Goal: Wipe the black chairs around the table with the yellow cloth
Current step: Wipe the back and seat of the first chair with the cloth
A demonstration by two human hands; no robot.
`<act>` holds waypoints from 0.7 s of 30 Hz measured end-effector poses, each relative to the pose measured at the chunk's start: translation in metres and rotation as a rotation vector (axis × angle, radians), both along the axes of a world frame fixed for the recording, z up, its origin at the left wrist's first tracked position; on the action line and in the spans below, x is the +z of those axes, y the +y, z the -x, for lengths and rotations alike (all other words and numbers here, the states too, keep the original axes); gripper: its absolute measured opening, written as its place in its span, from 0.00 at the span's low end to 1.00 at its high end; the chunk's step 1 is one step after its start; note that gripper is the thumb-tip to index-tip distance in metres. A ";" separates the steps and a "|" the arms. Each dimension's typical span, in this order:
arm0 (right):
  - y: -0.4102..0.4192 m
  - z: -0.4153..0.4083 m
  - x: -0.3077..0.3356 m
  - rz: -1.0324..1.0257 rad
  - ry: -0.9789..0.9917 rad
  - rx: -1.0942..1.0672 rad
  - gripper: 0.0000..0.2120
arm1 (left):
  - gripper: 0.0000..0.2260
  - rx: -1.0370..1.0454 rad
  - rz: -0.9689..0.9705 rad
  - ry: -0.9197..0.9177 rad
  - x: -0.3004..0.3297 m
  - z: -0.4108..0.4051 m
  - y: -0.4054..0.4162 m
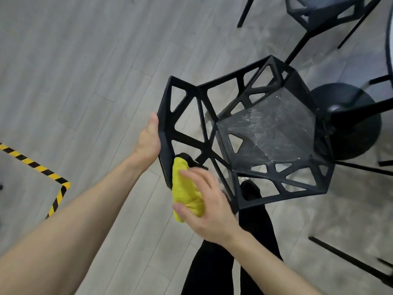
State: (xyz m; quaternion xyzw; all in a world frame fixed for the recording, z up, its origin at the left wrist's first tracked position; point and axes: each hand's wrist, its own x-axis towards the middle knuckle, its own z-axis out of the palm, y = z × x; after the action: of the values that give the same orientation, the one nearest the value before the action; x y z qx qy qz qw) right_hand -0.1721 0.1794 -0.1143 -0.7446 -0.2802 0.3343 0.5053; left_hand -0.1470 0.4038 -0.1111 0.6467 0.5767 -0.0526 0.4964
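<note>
One black chair (244, 133) is getting wiped right now; a second black chair (319, 11) is sitting beyond it at top right, partly out of frame. The near one is standing on the grey plank floor (85, 60), just beside the bench's round black base (350, 124); a sliver of the bench edge (389, 39) is showing at far right.

Both hands are working on the backrest. The left hand (148, 139) is bracing the outer left edge of the backrest, thumb lying up along the frame; the fingers are hidden behind it, so I'm not calling how they're curling. The right hand (208, 209) is gripping the bunched yellow cloth (187, 192) and pressing its top end against the lower left strut of the backrest.

Step, as I'm reading it: wiping the backrest lattice, with the seat not done yet. The seat panel is looking hazy, with whitish streaks and specks across the middle. Frame is a cut-out triangular lattice, so lots of narrow struts and inside edges.

Next move is likely calling for running the cloth along each strut, then flattening it out for the seat. The other chair is looking like it's waiting its turn.

Yellow-black hazard tape (42, 169) is lying on the floor at left.
</note>
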 end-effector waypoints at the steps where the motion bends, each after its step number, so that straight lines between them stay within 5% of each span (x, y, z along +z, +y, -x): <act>1: 0.020 0.000 -0.001 0.052 -0.013 -0.013 0.39 | 0.30 -0.017 0.007 0.010 -0.001 0.002 0.002; 5: 0.091 0.000 0.003 0.177 -0.016 -0.079 0.49 | 0.31 -0.117 0.017 0.002 -0.006 0.006 0.011; 12: 0.011 0.037 -0.003 0.188 -0.418 0.060 0.39 | 0.26 -0.392 0.211 -0.080 -0.006 0.015 0.037; 17: 0.139 -0.013 0.000 0.292 -0.297 -0.137 0.43 | 0.27 -0.404 0.336 -0.030 -0.006 0.010 0.056; 21: 0.077 0.014 0.003 0.180 -0.333 -0.044 0.41 | 0.26 -0.469 0.315 -0.020 -0.005 0.011 0.056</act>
State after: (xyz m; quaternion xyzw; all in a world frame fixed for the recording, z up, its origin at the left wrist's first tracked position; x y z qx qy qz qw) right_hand -0.1864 0.2569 -0.1113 -0.8378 -0.3125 0.2191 0.3903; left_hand -0.1579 0.4594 -0.1165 0.6778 0.3911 -0.2485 0.5708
